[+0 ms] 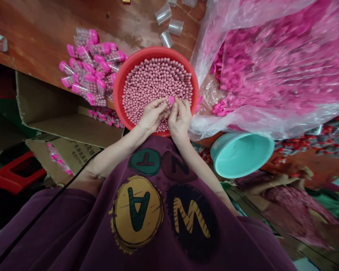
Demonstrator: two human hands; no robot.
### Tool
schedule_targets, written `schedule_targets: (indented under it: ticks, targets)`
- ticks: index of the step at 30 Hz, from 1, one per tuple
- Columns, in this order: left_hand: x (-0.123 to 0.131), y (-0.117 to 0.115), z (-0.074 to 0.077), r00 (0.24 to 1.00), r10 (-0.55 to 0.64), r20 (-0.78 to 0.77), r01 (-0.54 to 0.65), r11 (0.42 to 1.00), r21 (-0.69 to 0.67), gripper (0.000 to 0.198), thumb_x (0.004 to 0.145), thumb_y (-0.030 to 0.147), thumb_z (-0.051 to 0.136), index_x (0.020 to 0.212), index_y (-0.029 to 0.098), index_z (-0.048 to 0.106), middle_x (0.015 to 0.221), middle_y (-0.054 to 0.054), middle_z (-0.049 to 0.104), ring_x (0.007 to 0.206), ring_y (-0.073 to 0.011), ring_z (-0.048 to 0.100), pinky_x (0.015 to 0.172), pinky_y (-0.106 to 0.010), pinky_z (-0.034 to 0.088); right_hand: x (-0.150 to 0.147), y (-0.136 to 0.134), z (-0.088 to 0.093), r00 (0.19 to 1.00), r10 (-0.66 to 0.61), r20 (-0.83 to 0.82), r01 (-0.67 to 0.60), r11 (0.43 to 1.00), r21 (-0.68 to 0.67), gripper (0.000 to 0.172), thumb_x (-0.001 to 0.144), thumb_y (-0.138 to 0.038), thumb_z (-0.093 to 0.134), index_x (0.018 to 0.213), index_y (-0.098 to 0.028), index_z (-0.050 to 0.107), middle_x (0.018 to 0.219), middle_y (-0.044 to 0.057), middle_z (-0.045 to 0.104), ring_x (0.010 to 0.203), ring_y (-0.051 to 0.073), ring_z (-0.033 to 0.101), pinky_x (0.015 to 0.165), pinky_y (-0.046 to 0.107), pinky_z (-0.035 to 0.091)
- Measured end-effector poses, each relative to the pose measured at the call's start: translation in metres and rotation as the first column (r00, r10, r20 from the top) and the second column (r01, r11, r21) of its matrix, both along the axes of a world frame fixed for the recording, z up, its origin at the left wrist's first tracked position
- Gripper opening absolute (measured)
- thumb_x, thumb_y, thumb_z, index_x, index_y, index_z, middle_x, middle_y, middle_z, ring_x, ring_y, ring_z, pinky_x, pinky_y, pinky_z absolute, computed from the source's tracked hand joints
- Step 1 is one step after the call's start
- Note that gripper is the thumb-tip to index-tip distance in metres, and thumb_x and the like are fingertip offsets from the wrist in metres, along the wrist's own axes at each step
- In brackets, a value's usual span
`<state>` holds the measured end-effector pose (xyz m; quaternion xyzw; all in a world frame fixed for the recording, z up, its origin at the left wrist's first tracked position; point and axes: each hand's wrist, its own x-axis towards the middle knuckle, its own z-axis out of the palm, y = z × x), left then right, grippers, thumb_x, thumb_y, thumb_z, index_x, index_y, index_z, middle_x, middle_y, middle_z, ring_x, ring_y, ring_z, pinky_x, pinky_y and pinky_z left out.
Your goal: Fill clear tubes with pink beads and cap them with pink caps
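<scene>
Over a red basin (117,79) heaped with small round pink balls (155,81), both hands meet near the front rim. My left hand (152,114) is closed around a small clear container of pink balls (167,105). At its end sits a bright pink cap (171,100), pinched by the fingers of my right hand (180,118). My fingers cover much of the container. Left of the basin lies a pile of filled clear containers with pink caps (90,71). Several empty clear cups (166,39) lie beyond the basin.
A large plastic bag of bright pink caps (260,67) lies at the right, with a tilted turquoise basin (243,155) in front. An open cardboard box (59,130) stands below the table edge at left, near a red stool (15,175). Another person's hands (296,177) are at far right.
</scene>
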<state>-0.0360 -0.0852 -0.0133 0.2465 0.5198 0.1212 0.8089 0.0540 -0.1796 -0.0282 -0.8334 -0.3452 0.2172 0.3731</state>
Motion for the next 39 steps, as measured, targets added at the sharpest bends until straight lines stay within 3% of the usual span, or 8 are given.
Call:
schedule_targets:
  ticks: [7, 11, 13, 15, 19, 24, 32, 39]
  targets:
    - [-0.002, 0.01, 0.002, 1.0, -0.013, 0.007, 0.013, 1.0, 0.019, 0.014, 0.105, 0.017, 0.075, 0.117, 0.021, 0.081, 0.095, -0.001, 0.082, 0.079, -0.0094, 0.075, 0.079, -0.022, 0.063, 0.025, -0.007, 0.01, 0.957, 0.252, -0.144, -0.256, 0.967, -0.005, 0.047, 0.117, -0.047, 0.047, 0.153, -0.029, 0.069, 0.145, 0.014, 0.072, 0.14, 0.029, 0.069, 0.127, 0.059, 0.058]
    - [-0.004, 0.013, 0.004, 0.994, -0.106, 0.008, 0.105, 0.992, 0.069, 0.014, 0.1, 0.024, 0.085, 0.114, 0.022, 0.082, 0.091, 0.0, 0.081, 0.072, -0.0091, 0.073, 0.071, -0.022, 0.06, 0.049, -0.015, -0.015, 0.959, 0.106, -0.261, -0.088, 0.993, 0.079, 0.055, 0.111, -0.064, 0.063, 0.156, -0.033, 0.062, 0.133, 0.009, 0.075, 0.115, 0.025, 0.076, 0.106, 0.052, 0.07]
    - [-0.004, 0.011, 0.004, 0.993, -0.121, 0.014, 0.119, 0.988, 0.099, 0.014, 0.099, 0.027, 0.087, 0.111, 0.023, 0.083, 0.089, 0.0, 0.082, 0.073, -0.01, 0.075, 0.073, -0.022, 0.062, 0.052, -0.018, -0.024, 0.942, 0.039, -0.335, -0.002, 0.994, 0.112, 0.063, 0.105, -0.075, 0.068, 0.15, -0.03, 0.063, 0.12, 0.007, 0.077, 0.099, 0.023, 0.077, 0.092, 0.048, 0.072]
    - [-0.005, 0.009, 0.002, 0.993, -0.116, 0.029, 0.112, 0.987, 0.118, 0.013, 0.097, 0.027, 0.088, 0.109, 0.022, 0.083, 0.089, -0.001, 0.083, 0.075, -0.0109, 0.076, 0.077, -0.024, 0.064, 0.048, -0.018, -0.021, 0.933, 0.052, -0.356, -0.016, 0.994, 0.104, 0.062, 0.105, -0.079, 0.065, 0.14, -0.028, 0.067, 0.114, 0.007, 0.079, 0.097, 0.024, 0.078, 0.093, 0.048, 0.072]
    - [-0.002, 0.004, -0.001, 0.998, -0.058, -0.003, 0.057, 0.99, 0.132, 0.014, 0.094, 0.024, 0.088, 0.107, 0.022, 0.082, 0.103, -0.002, 0.086, 0.097, -0.0152, 0.082, 0.097, -0.029, 0.068, 0.032, -0.013, 0.006, 0.956, 0.217, -0.199, -0.224, 0.975, -0.012, 0.057, 0.107, -0.065, 0.067, 0.147, -0.024, 0.066, 0.141, 0.016, 0.075, 0.133, 0.032, 0.072, 0.12, 0.059, 0.062]
    - [0.003, -0.001, 0.003, 0.999, -0.016, -0.041, 0.021, 0.99, 0.137, 0.014, 0.095, 0.022, 0.087, 0.107, 0.02, 0.081, 0.106, -0.004, 0.087, 0.112, -0.0197, 0.082, 0.108, -0.036, 0.066, 0.016, -0.005, 0.01, 0.969, 0.247, -0.004, -0.244, 0.952, -0.186, 0.088, 0.096, -0.056, 0.081, 0.167, -0.017, 0.047, 0.16, 0.025, 0.058, 0.154, 0.045, 0.057, 0.129, 0.074, 0.051]
    - [-0.006, -0.01, 0.01, 0.999, -0.029, -0.019, 0.032, 0.982, 0.184, 0.016, 0.095, 0.026, 0.089, 0.107, 0.021, 0.08, 0.101, -0.003, 0.085, 0.104, -0.0176, 0.081, 0.107, -0.035, 0.066, 0.012, -0.004, 0.001, 0.964, 0.262, 0.054, -0.248, 0.95, -0.189, 0.075, 0.094, -0.043, 0.078, 0.158, -0.017, 0.051, 0.148, 0.023, 0.063, 0.145, 0.044, 0.061, 0.126, 0.073, 0.053]
    - [-0.009, -0.014, 0.007, 0.994, -0.092, -0.053, 0.105, 0.911, 0.399, 0.022, 0.094, 0.033, 0.089, 0.113, 0.024, 0.082, 0.12, -0.005, 0.086, 0.131, -0.0231, 0.077, 0.117, -0.037, 0.061, 0.011, -0.01, -0.005, 0.973, 0.216, 0.081, -0.204, 0.969, -0.142, 0.063, 0.099, -0.044, 0.071, 0.155, -0.02, 0.054, 0.143, 0.02, 0.064, 0.139, 0.041, 0.064, 0.121, 0.069, 0.059]
